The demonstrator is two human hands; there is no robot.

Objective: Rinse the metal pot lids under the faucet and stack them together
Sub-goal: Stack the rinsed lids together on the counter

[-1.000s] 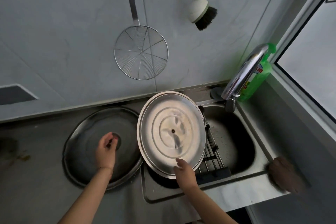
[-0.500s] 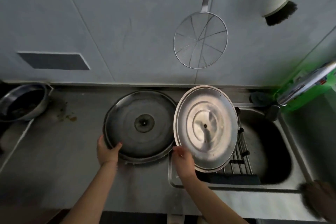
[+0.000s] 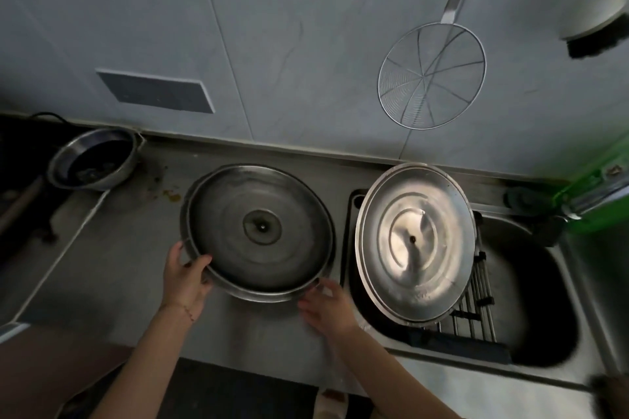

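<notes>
A large dark metal lid (image 3: 260,234) lies on the steel counter, inner side up. My left hand (image 3: 185,277) grips its near-left rim, thumb over the edge. My right hand (image 3: 326,308) is at the lid's near-right rim, fingers spread and blurred; whether it grips the rim I cannot tell. A shinier metal lid (image 3: 413,241) leans tilted over the left part of the sink (image 3: 531,286), resting on a wire rack (image 3: 473,313), with no hand on it. The faucet (image 3: 599,197) shows only at the right edge.
A steel bowl (image 3: 93,160) sits at the counter's back left. A wire skimmer (image 3: 432,76) and a brush (image 3: 595,23) hang on the tiled wall. A green bottle (image 3: 599,177) stands behind the faucet. The counter's front edge is just below my wrists.
My right hand let go of the shiny lid, which stays leaning over the sink, and moved left to the dark lid's rim. My left hand keeps its hold on that rim. The view shifted left.
</notes>
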